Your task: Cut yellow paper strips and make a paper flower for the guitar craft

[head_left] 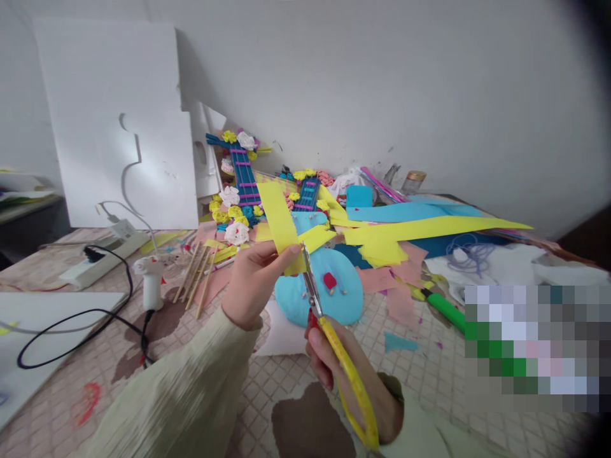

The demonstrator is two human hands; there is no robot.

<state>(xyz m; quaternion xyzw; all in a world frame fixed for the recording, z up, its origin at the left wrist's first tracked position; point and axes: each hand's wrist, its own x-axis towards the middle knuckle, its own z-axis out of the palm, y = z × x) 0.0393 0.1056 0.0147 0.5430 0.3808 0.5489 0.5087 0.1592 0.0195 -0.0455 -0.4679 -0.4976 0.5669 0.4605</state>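
1. here, near the middle of the frame, our left hand (252, 280) pinches a yellow paper strip (281, 226) between thumb and fingertips, holding it up off the table (420, 381).
2. our right hand (348, 375), lower middle, grips the yellow-handled scissors (329, 331); the fingers are curled through the handle loops, and the blades point up at the strip's lower edge, nearly closed on it.
3. just behind the scissors lies a light blue guitar-shaped cutout (329, 289) with a small red piece on it.
4. further back, centre of the frame, we see blue guitar models (245, 175) trimmed with yellow and white paper flowers.
5. to the right of centre, long yellow and blue paper sheets (420, 226) lie in a loose pile, with pink scraps beneath them.
6. a green marker (443, 308) lies at the right, near the blurred patch.
7. at the left sit a white glue gun (151, 283), a bundle of wooden sticks (195, 277), a power strip (102, 257) and a black cable (81, 318).
8. white foam boards (114, 127) lean on the wall at the upper left.
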